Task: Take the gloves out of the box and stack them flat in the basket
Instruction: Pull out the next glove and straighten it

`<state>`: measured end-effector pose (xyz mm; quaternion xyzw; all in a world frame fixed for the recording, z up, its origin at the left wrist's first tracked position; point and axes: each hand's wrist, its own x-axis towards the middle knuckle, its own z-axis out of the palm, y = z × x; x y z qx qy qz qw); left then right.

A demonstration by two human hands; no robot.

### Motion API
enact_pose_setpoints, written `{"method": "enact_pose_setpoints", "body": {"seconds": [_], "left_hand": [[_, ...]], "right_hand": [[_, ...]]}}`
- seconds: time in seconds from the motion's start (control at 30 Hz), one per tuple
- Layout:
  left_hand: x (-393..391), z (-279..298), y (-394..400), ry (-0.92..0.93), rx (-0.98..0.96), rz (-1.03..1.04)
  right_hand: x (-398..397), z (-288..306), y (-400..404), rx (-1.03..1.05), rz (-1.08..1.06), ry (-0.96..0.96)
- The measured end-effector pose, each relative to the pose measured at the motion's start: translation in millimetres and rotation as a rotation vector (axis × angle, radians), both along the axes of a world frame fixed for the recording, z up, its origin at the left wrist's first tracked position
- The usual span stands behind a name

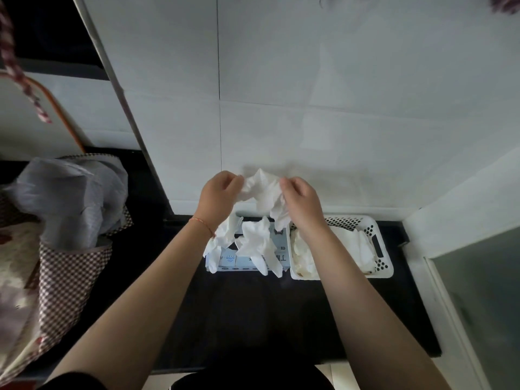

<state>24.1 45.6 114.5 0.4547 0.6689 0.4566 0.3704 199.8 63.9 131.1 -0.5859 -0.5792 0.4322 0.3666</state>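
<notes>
A crumpled white glove (263, 190) hangs in the air above the box, stretched between both hands. My left hand (218, 197) pinches its left edge. My right hand (299, 204) pinches its right side. Below them the glove box (242, 261) lies on the dark counter, with several loose white gloves (254, 242) spilling out of its top. To its right stands a white perforated basket (378, 249) holding a pile of white gloves (357, 246); my right forearm hides part of that pile.
The dark counter (253, 311) runs up to a white tiled wall (309, 108). A checked fabric bag with a grey plastic bag (73, 198) in it stands at the left. A frosted glass panel (478, 291) closes off the right side.
</notes>
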Motion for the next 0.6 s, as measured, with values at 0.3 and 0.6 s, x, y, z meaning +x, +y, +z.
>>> {"method": "enact_pose_setpoints", "body": {"seconds": [0.3,0.6], "left_hand": [[-1,3,-14,-0.765,-0.266,-0.335],[-5,-6,-14,-0.614,-0.183,-0.137]], "right_hand": [[-1,0,-5,-0.333,-0.119,0.313],[24,6,-17,-0.410,0.150,0.032]]}}
